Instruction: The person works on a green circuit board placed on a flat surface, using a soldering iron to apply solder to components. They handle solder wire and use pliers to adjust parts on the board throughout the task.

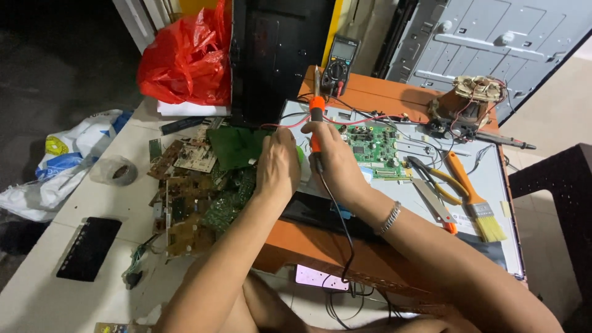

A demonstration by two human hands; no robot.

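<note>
- Low orange table (394, 98) sits in front of me on a pale tiled floor, with a grey flat panel (487, 179) laid across it and a dark screen leaning upright behind.
- My right hand (336, 163) is wrapped around the orange-handled soldering iron (316, 108), fingers curled tight on its grip, tip pointing up and away from me; its black cord runs down past my wrist, which wears a metal bracelet (390, 217).
- My left hand (279, 165) rests just beside the right, fingers bent down together over something at the panel's left edge; I cannot tell what they pinch, since the back of the hand hides it.
- Just right of my hands a green circuit board (375, 148) lies on the panel.
- Farther right lie a paintbrush (473, 200) and yellow-handled pliers (439, 179).
- A multimeter (340, 61) stands behind the iron.
- On the floor to my left: a heap of old circuit boards (191, 197), a roll of tape (117, 171), a red plastic bag (185, 58).
</note>
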